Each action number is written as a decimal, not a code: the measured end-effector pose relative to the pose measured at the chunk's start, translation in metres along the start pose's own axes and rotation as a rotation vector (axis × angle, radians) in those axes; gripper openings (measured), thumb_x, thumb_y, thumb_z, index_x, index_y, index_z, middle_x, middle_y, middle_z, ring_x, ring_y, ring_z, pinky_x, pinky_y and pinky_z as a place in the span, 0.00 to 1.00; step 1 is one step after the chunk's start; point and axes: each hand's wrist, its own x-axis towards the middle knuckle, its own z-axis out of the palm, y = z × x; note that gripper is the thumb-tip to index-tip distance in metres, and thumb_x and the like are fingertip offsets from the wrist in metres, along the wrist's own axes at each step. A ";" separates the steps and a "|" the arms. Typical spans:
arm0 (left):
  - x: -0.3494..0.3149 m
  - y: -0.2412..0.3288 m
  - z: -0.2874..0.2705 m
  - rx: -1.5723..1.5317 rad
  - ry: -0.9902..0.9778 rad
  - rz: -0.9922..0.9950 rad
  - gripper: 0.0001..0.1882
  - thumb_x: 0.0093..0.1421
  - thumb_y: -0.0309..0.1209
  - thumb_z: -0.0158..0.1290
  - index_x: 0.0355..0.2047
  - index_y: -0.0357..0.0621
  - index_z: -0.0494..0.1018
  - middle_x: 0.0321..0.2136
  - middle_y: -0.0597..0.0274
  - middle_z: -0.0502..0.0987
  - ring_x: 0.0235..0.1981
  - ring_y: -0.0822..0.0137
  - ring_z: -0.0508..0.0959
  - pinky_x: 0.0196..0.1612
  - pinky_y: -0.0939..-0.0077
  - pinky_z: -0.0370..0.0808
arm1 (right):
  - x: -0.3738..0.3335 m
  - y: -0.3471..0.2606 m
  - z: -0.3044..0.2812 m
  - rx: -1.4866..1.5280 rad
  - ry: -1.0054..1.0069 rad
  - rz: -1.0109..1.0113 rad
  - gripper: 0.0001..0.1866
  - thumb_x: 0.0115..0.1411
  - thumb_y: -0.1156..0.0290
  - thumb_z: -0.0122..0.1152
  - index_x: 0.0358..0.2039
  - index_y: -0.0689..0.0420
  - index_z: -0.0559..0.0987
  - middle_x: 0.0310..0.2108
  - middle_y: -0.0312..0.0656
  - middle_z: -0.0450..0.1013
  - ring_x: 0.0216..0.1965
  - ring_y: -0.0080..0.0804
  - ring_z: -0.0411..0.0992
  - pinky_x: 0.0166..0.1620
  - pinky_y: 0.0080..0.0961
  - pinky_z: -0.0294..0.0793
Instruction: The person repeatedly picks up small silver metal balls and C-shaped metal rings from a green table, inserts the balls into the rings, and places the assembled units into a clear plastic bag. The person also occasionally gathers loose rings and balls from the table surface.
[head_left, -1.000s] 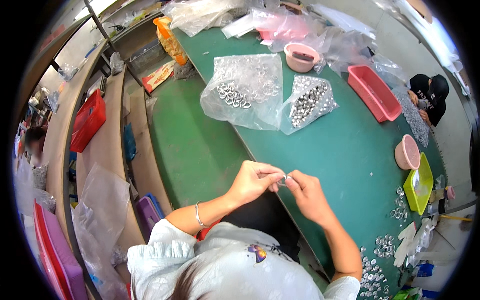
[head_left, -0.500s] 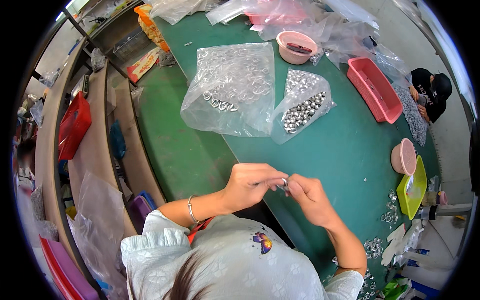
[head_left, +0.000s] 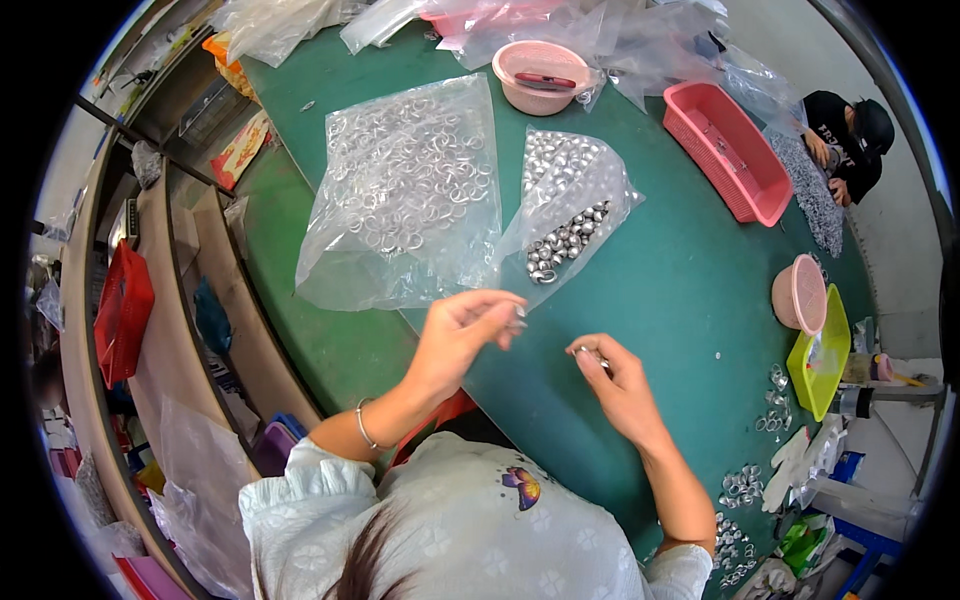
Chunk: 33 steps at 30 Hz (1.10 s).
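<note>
While the left hand [head_left: 462, 335] is hovering with fingertips loosely pinched — whether on anything I cannot tell — the right hand [head_left: 618, 385] is nipping a tiny silver metal piece [head_left: 585, 351] above the green table [head_left: 690, 270], probably light, hard, slippery — best held by its edges.

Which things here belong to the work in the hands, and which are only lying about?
In use:
left hand
right hand, pinching a small metal part
bag of rings
bag of beads

Lying about:
pink bowl
pink tray
yellow tray
red basket
</note>
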 end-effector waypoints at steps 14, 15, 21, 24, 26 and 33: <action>0.031 0.003 -0.093 -0.066 0.607 0.380 0.28 0.58 0.21 0.46 0.58 0.28 0.52 0.60 0.47 0.51 0.60 0.54 0.58 0.58 0.62 0.62 | 0.109 -0.010 0.036 -1.507 0.535 -0.332 0.23 0.45 0.74 0.56 0.44 0.69 0.73 0.15 0.38 0.72 0.14 0.26 0.72 0.14 0.24 0.70; 0.033 0.003 -0.086 -0.033 0.590 0.376 0.28 0.59 0.22 0.46 0.58 0.29 0.52 0.60 0.48 0.51 0.60 0.54 0.58 0.58 0.62 0.62 | 0.117 -0.004 0.042 -1.531 0.524 -0.365 0.22 0.46 0.74 0.56 0.44 0.69 0.72 0.15 0.38 0.72 0.14 0.26 0.72 0.14 0.25 0.70; 0.029 -0.025 -0.064 0.212 0.619 0.476 0.24 0.59 0.21 0.45 0.56 0.28 0.56 0.55 0.47 0.60 0.59 0.57 0.61 0.58 0.68 0.60 | 0.178 0.030 0.035 -1.499 0.393 -0.358 0.21 0.46 0.74 0.56 0.42 0.69 0.71 0.19 0.40 0.74 0.19 0.30 0.75 0.20 0.26 0.73; 0.016 -0.036 -0.055 0.316 0.648 0.540 0.20 0.58 0.19 0.44 0.53 0.33 0.61 0.54 0.55 0.61 0.57 0.62 0.62 0.57 0.70 0.61 | 0.177 0.030 0.028 -1.427 0.388 -0.447 0.17 0.47 0.75 0.56 0.38 0.67 0.71 0.22 0.43 0.74 0.24 0.35 0.76 0.26 0.27 0.75; 0.005 -0.048 -0.043 0.343 0.711 0.628 0.19 0.56 0.16 0.43 0.49 0.36 0.64 0.52 0.59 0.62 0.55 0.65 0.62 0.55 0.71 0.62 | 0.167 0.019 0.027 -1.347 0.401 -0.470 0.13 0.48 0.75 0.56 0.35 0.66 0.71 0.23 0.45 0.74 0.26 0.39 0.76 0.30 0.28 0.75; -0.009 -0.066 -0.002 0.504 0.447 0.693 0.15 0.53 0.13 0.44 0.42 0.35 0.69 0.44 0.56 0.64 0.38 0.70 0.68 0.41 0.82 0.66 | 0.145 0.018 0.011 -0.439 0.478 -0.214 0.08 0.58 0.70 0.45 0.33 0.60 0.70 0.19 0.41 0.69 0.19 0.32 0.70 0.21 0.26 0.66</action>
